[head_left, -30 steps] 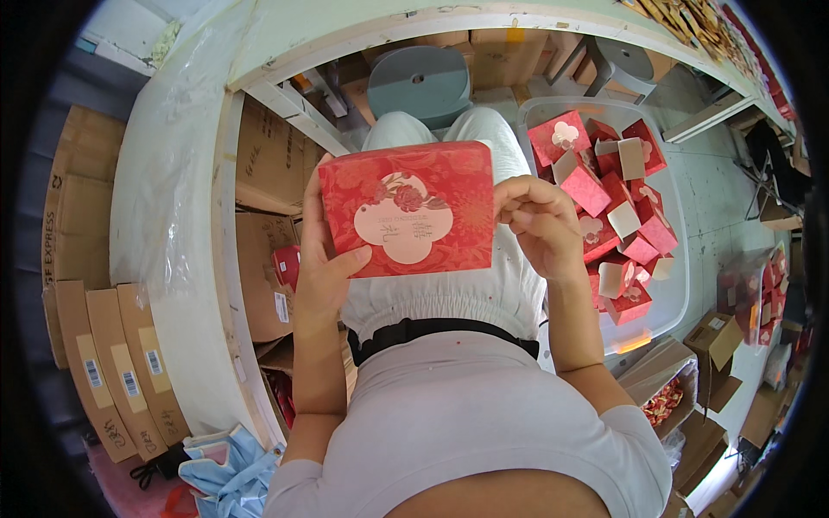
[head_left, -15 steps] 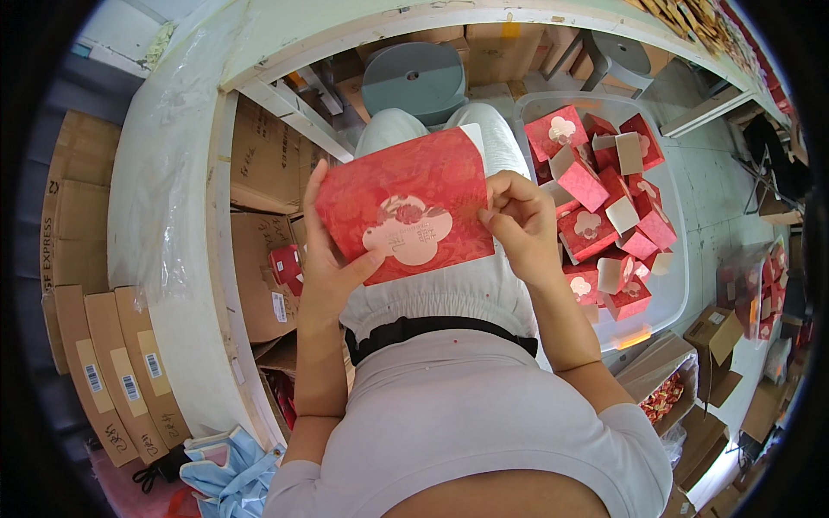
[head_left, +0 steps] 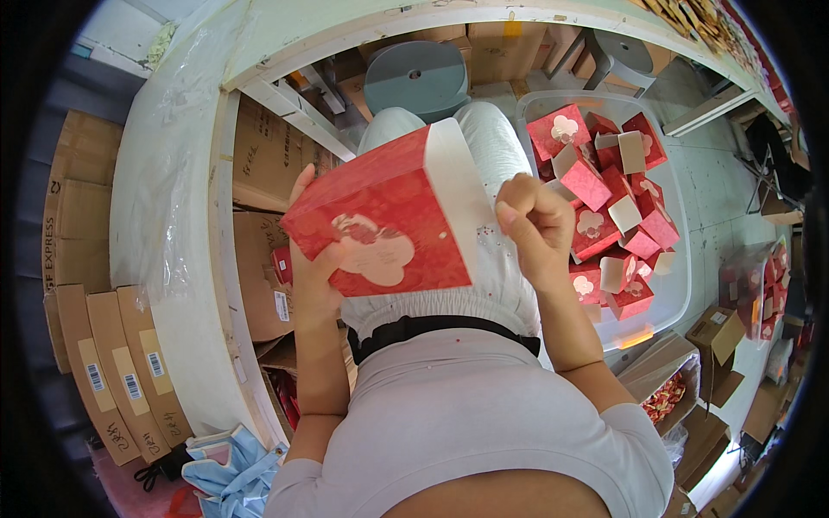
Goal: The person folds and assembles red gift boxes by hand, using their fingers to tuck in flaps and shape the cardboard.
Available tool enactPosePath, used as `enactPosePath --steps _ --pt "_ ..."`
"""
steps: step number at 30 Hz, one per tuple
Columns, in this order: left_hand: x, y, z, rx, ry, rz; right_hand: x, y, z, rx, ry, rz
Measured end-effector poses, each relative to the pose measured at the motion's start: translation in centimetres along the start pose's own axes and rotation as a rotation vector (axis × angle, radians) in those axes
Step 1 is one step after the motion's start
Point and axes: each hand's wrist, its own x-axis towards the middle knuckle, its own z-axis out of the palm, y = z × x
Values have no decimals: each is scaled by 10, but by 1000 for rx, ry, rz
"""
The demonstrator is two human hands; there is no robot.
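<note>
Red patterned gift box (head_left: 380,224) with pale flower-shaped label, tilted above the lap, left hand (head_left: 313,274) gripping its lower edge, right hand (head_left: 533,226) pinching its white side, clear tub (head_left: 669,293) of small red boxes (head_left: 617,203) at right, brown cartons (head_left: 121,371) lower left.

This is looking like a small packing workshop or stockroom for gift boxes. A clear plastic bin (head_left: 669,285) is sitting on the floor at the person's right, holding a heap of small red gift boxes (head_left: 609,216) with pale flower-shaped labels. Brown cardboard cartons (head_left: 268,160) are crowding the space under a long pale worktable (head_left: 173,224), and flat cardboard packs with barcode stickers (head_left: 112,371) are lying side by side at the far left. More open cartons (head_left: 721,332) with red goods are standing on the concrete floor at the right, and grey plastic stools (head_left: 419,78) are waiting by the table.
</note>
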Motion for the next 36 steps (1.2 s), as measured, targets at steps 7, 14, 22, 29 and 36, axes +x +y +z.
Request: enactPosePath --steps 7,14,22,29,36 --pt "-4 -6 -3 30 -75 -41 0 4 6 -215 28 138" --pt "-4 -11 -4 70 -106 -47 -4 5 17 -66 162 270" --pt "-4 -11 -3 76 -113 -38 -5 9 18 -73 183 237" --pt "-5 -9 -1 105 -93 -21 -8 18 18 -131 192 245" --pt "-5 -10 1 92 -101 -15 -6 11 14 -234 134 236"
